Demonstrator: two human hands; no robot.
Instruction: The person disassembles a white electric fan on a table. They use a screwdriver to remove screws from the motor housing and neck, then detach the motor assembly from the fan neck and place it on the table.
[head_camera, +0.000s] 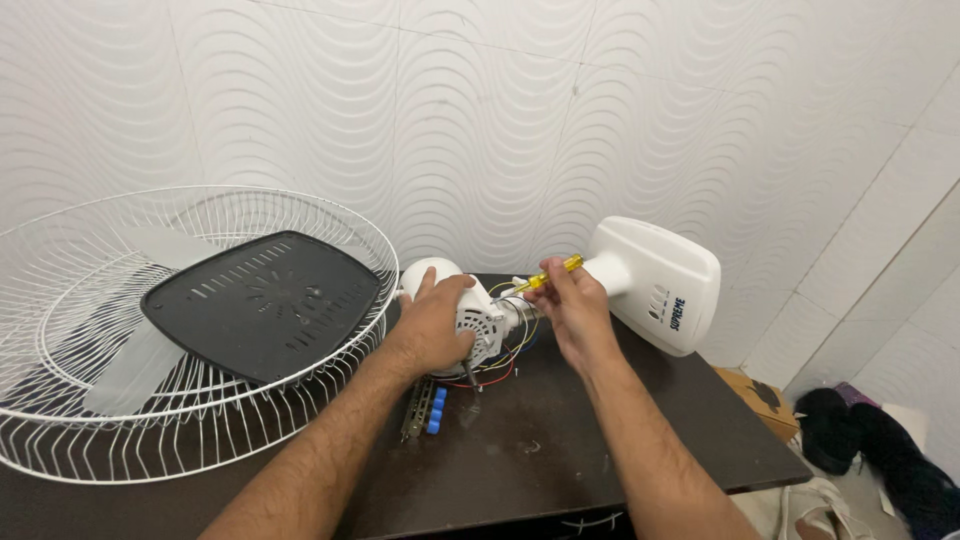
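My left hand (437, 325) grips the white fan motor housing (478, 318) that lies on the dark table (540, 450). My right hand (572, 308) holds a yellow-handled screwdriver (553, 273), its tip pointing into the motor's back end. Red, yellow and blue wires (500, 370) hang loose under the motor. The white fan base (658, 283) lies on its side just right of my right hand, joined to the motor by its neck.
A white wire fan guard (120, 440) with grey blades and a black vented plate (265, 303) on top fills the left. A small blue part (437, 410) and a metal strip lie below the motor. White wavy wall tiles are behind; dark cloth (880, 440) on the floor at right.
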